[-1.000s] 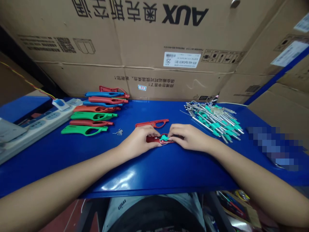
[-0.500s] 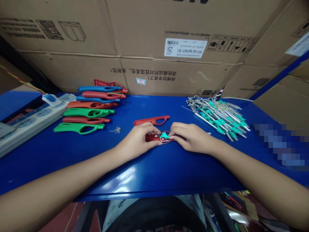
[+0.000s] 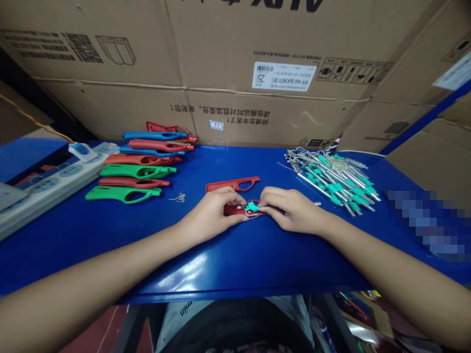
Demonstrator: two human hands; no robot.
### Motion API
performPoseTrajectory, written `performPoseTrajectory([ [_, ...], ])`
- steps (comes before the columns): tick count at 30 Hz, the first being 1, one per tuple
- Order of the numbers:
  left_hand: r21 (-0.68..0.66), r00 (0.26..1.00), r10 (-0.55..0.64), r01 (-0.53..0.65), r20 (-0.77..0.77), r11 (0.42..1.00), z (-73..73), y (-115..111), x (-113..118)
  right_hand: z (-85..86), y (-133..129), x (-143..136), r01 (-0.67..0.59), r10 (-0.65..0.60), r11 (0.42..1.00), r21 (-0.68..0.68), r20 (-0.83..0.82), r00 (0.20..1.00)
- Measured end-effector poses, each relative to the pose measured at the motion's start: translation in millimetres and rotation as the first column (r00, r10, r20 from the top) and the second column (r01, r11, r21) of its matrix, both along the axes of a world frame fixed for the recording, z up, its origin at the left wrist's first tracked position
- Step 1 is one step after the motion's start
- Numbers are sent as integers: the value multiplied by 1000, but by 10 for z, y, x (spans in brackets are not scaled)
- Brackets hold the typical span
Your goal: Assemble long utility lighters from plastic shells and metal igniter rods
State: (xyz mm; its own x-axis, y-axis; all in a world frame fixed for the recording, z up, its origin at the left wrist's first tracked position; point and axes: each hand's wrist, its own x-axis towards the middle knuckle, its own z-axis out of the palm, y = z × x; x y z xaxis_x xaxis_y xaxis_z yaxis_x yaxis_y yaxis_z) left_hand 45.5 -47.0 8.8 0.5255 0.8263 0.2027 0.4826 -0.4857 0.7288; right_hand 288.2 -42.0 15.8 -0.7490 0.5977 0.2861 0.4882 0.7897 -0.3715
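Observation:
A red lighter half-shell point(image 3: 234, 210) lies under both hands near the middle of the blue table. In it sits a lighter mechanism with a green trigger point(image 3: 252, 208), a white wire looping beside it. My left hand point(image 3: 213, 208) is closed on the shell's handle end. My right hand point(image 3: 289, 208) pinches the front end of the mechanism and shell, its fingertips hiding that part. Just behind the hands lies a second red half-shell point(image 3: 232, 184), which neither hand grips.
Several coloured lighter shells point(image 3: 127, 194) are stacked on the left, with small screws point(image 3: 179, 197) beside them. A white power strip point(image 3: 47, 186) runs along the left edge. Lighter mechanisms point(image 3: 336, 181) are heaped on the right. A cardboard box point(image 3: 221, 54) stands behind the table.
The camera view has shifted slightly. Both hands stay at the red half-shell, with only tiny finger movement around the green trigger.

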Motion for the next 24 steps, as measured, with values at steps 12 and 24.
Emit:
performPoseTrajectory([
  [12,-7,1000,-2,2,10,1000,-9,7,7,15,-10,-9,-11,6,999,39,123,992],
  [24,33,1000,12,-12,23,999,-22,-6,23,36,-43,5,-35,-1,987,160,219,976],
])
